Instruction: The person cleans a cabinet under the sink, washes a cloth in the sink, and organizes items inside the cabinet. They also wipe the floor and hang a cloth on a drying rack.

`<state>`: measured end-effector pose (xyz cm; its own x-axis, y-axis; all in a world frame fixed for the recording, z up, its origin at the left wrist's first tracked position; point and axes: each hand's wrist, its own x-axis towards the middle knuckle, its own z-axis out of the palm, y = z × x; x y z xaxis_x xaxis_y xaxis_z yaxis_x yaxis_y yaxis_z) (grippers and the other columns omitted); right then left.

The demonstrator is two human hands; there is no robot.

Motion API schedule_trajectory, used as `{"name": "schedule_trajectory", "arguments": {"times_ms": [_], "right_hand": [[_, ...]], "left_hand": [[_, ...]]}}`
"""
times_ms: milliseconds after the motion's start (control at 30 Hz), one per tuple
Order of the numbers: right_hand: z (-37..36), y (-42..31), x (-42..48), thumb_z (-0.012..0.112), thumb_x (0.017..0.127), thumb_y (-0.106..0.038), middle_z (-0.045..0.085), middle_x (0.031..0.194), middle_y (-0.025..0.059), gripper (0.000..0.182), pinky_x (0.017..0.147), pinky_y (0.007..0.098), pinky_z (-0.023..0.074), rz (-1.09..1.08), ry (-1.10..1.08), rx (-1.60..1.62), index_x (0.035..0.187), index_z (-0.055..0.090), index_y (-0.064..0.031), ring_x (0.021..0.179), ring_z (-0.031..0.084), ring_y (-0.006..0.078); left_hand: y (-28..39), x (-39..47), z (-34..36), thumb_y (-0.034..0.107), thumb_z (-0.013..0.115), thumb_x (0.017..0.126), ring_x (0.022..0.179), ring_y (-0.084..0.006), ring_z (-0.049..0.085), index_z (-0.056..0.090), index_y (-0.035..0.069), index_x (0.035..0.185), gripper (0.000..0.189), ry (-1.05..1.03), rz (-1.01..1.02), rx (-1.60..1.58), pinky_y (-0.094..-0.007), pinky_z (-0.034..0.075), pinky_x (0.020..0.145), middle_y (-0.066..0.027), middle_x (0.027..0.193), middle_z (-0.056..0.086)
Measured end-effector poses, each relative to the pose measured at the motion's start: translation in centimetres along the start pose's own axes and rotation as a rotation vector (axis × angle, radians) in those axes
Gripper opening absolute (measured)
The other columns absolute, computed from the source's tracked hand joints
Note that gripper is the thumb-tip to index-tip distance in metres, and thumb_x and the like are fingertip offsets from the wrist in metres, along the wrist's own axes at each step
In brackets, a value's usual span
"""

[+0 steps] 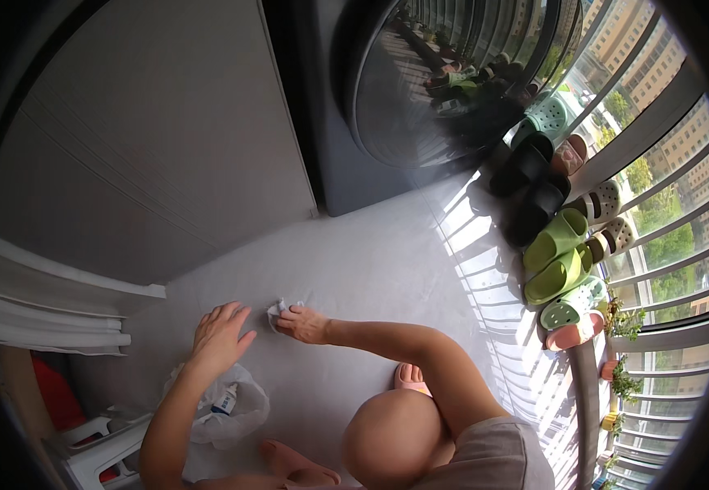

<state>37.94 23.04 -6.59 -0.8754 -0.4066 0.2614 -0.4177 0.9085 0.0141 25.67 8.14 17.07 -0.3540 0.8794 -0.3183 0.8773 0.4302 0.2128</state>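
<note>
My right hand (305,323) presses a crumpled white tissue or cloth (278,311) against the smooth grey floor (354,263), its fingers closed over it. To its left, my left hand (221,335) hovers with fingers apart, holding nothing. Below that hand, partly behind my left forearm, a translucent plastic bag (250,404) lies spread on the floor. Inside it is a white bottle with a blue label (226,399) that bears writing.
A front-loading washing machine (360,184) stands beside a large grey panel (146,153). Several slippers and clogs (553,245) line the window side, near small potted plants (624,380). A white plastic stool (109,450) is at lower left. My bent knee is close below.
</note>
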Motion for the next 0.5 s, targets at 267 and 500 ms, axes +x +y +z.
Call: {"name": "schedule_trajectory", "arguments": {"times_ms": [267,500], "right_hand": [[1.6,4.8,-7.0,0.042,0.095,-0.033,0.022,0.158,0.0121,0.066,0.117,0.0438,0.0195,0.791,-0.183,0.119,0.149,0.027,-0.0005,0.145,0.019,0.0303],[-3.7,14.1,-25.9,0.042,0.09,-0.033,0.03,0.154,0.0158,0.062,0.121,0.0387,0.0096,1.124,-0.161,-0.257,0.142,0.039,0.0,0.148,0.015,0.0267]], "left_hand": [[4.8,4.4,3.0,0.029,0.063,0.089,0.123,-0.03,0.049,0.057,0.005,0.128,0.046,-0.128,0.115,-0.046,-0.0413,0.038,0.104,-0.0129,0.133,0.052],[7.3,6.8,5.3,0.028,0.063,0.089,0.122,-0.0322,0.049,0.056,0.003,0.127,0.046,-0.217,0.18,-0.176,-0.042,0.038,0.104,-0.015,0.132,0.053]]}}
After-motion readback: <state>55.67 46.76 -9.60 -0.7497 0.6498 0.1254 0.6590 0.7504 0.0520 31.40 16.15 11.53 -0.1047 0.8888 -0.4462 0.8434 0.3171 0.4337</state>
